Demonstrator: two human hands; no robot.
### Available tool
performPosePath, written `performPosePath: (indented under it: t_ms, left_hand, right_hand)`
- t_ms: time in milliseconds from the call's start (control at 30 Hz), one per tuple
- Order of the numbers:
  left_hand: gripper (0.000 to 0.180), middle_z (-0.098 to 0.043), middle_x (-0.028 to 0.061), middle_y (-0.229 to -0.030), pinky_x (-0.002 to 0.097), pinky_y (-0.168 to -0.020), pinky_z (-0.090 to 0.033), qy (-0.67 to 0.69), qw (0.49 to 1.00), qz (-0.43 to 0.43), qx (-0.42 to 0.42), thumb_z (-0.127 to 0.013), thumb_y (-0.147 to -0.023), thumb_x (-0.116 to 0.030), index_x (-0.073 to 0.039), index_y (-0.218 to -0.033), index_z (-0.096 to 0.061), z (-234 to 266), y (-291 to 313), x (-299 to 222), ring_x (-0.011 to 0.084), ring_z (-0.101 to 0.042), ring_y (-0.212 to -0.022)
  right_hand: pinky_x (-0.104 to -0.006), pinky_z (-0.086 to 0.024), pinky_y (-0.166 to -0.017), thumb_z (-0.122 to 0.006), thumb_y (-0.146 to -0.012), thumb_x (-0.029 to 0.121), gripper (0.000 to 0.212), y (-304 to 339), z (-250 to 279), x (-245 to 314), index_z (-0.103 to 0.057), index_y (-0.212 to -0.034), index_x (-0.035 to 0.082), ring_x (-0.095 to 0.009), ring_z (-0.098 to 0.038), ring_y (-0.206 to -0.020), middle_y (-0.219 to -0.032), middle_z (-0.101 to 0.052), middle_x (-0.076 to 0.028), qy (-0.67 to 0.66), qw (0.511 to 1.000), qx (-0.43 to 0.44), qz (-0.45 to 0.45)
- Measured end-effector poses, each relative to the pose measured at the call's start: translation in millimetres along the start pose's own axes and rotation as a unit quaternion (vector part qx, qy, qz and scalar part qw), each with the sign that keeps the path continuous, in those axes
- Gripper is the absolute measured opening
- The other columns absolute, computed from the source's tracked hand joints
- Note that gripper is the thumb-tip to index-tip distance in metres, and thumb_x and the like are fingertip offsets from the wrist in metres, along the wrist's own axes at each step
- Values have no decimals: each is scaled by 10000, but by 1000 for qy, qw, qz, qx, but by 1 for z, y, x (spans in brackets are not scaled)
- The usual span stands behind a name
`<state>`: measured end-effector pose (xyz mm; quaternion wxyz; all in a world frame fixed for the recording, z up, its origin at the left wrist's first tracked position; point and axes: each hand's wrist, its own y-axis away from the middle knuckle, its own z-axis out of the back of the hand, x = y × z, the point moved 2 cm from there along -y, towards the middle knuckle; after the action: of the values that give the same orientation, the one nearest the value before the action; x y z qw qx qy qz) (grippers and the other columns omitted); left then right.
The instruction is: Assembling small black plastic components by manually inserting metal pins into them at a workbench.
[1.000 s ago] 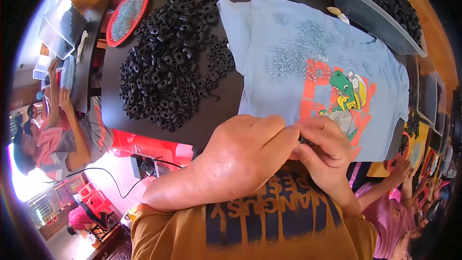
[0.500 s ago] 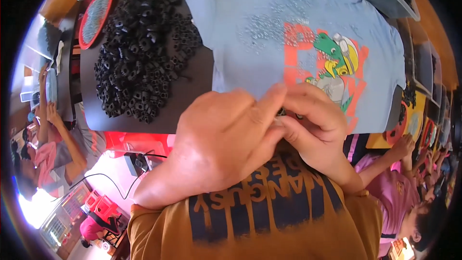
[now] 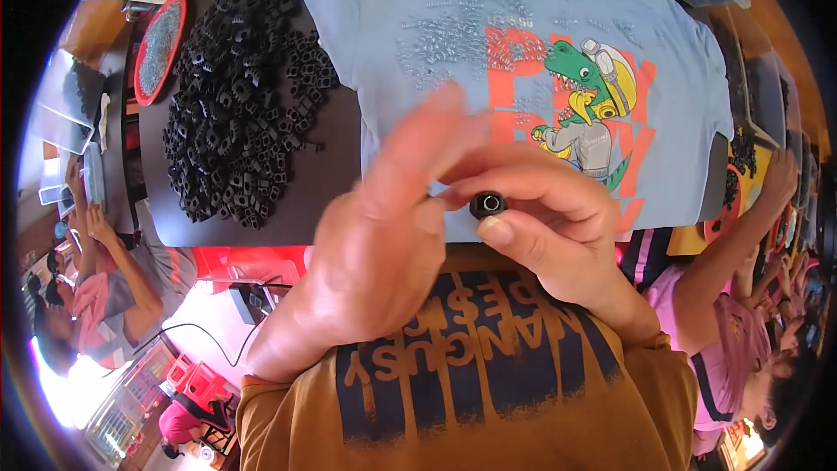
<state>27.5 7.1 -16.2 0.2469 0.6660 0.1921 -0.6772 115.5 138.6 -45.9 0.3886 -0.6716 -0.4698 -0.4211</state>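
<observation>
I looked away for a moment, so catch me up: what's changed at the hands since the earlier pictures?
The left hand, now blurred, has moved leftward and seems to have let go of the small black part. The right hand still pinches it, its ringed end now visible. The black pile and blue shirt look unchanged.

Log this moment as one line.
right hand: pinches small black part | left hand: blurred, grip unclear | table: black parts heap, blue shirt strewn with shiny bits
</observation>
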Motion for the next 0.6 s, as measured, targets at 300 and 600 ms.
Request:
performPosePath:
  t_ms: [300, 600]
  left_hand:
    - [583, -405, 274, -1346, 299, -852, -443, -204, 977, -19, 61, -371, -954, -18, -86, -1456, -83, 0, -4, -2, 244, -514, -1108]
    - [507, -484, 233, -1293, 273, -715, -499, -160, 984, -83, 1, -462, -890, 61, 13, -1353, -260, 7, -1, -1, 184, -607, -866]
  right_hand:
    - [-245, -475, -816, -570, -898, 33, 227, -1, -1, -7, -572, -1115, -36, -127, -587, -949, -1050, -614, -96, -173, 981, 29, -81]
    - [-290, -409, -931, -578, -868, -13, 234, -9, -2, -4, -580, -1101, -20, -176, -541, -1077, -1138, -577, -121, -117, 992, 50, -13]
